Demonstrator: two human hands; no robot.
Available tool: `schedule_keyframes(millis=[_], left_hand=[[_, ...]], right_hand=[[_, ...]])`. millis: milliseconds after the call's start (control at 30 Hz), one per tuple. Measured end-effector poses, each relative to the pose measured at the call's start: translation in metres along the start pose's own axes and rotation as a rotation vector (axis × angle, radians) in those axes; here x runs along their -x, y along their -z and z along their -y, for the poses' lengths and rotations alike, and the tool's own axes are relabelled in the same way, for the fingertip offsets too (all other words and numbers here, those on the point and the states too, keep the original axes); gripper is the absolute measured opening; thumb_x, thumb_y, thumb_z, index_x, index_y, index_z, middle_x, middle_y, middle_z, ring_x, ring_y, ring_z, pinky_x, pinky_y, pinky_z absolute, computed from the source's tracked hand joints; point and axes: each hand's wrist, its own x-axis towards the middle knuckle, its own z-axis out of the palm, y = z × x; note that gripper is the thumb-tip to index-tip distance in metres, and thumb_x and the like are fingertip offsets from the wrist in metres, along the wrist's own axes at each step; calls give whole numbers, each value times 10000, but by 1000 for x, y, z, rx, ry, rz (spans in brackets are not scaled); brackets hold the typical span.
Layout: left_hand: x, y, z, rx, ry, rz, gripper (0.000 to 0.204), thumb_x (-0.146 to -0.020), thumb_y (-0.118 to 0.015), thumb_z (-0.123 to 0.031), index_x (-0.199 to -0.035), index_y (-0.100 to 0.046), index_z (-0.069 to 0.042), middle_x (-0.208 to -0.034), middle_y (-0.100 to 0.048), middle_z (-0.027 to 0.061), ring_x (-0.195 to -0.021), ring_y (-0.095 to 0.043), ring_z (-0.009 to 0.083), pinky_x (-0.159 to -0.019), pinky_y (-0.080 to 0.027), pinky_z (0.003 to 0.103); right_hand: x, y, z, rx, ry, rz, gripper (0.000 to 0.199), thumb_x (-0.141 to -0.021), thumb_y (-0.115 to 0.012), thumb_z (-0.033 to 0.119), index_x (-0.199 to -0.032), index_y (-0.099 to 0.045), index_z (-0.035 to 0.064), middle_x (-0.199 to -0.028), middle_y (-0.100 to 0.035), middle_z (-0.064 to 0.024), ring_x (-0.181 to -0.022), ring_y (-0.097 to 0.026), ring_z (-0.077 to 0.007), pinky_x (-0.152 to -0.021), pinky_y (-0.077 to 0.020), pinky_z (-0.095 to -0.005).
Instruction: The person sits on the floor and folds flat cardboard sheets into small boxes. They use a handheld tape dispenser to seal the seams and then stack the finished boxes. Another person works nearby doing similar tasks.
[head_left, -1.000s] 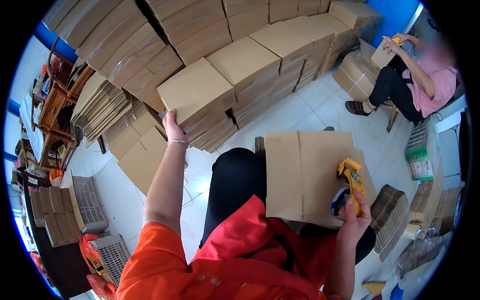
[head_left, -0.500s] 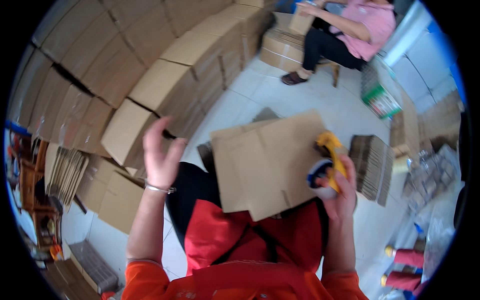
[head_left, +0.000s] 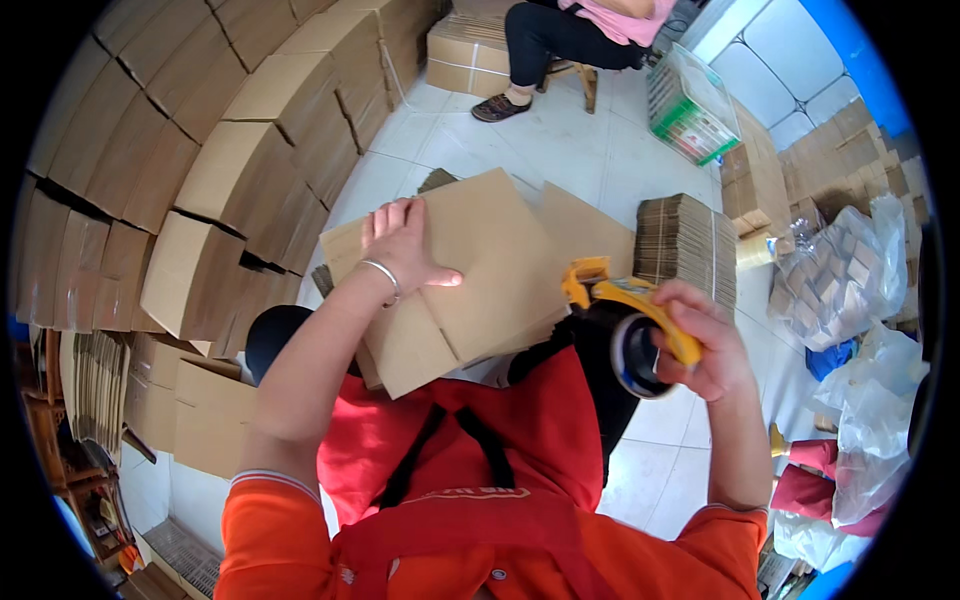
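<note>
Flat brown cardboard sheets, possibly folded cartons, lie overlapping in front of my red apron. My left hand, with a bangle at its wrist, rests on the top sheet, fingers stretched out and thumb spread to the side. Off the right edge of the cardboard, my right hand grips a yellow tape dispenser. A dark-looking tape roll sits in the dispenser, which is held above my lap, apart from the sheets.
Tied flat cartons stand on the floor at the right. Stacked boxes line the left side. Farther off, a seated person is beside a bundle of cartons and a green-and-white crate. Clear plastic bags lie at the far right.
My left hand has come down from the air onto the cardboard. The top sheets have turned and shifted. My right hand still holds the tape dispenser, now farther from the sheets. The view has shifted.
</note>
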Motion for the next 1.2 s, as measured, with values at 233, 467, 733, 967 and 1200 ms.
schedule_keyframes(millis=[233,467,733,967,1200], left_hand=[[-22,29,-25,-127,160,189,1081,-535,-887,-505,-1351,-376,-14,-1397,-398,165,-1335,-342,310,-1098,-307,457],[-24,41,3,114,72,136,737,-639,-861,-407,-1140,-533,22,-1023,-592,142,-1023,-585,293,-884,-471,347],[89,175,-62,412,-370,-421,194,-944,-587,-143,-852,-487,-3,-666,-436,114,-587,-387,236,-568,-394,341],[115,135,-83,-226,-613,-458,130,-905,-561,-160,-857,-564,-39,-798,-608,151,-735,-642,337,-621,-510,436],[102,158,-91,99,-539,136,329,-1010,-447,-295,-962,-592,-3,-919,-640,188,-848,-624,371,-774,-494,447]], right_hand=[[46,-2,-20,559,659,-6,168,-918,-642,166,-1069,-602,105,-797,-617,-117,-479,-586,-229,-415,-465,-295],[16,-9,-43,1817,1667,-103,333,-624,-739,123,-945,-676,183,-908,-631,-64,-685,-608,-193,-633,-488,-308],[26,16,-42,1899,1639,-375,376,-649,-759,132,-1014,-690,75,-937,-637,-122,-829,-650,-290,-778,-508,-426],[19,-42,-12,1225,1479,-502,279,-788,-625,-56,-1029,-710,58,-953,-649,-168,-850,-610,-346,-742,-499,-377],[-52,-37,-21,672,774,-386,486,-866,-723,403,-1047,-653,-42,-834,-611,-57,-762,-577,-151,-731,-474,-274]])
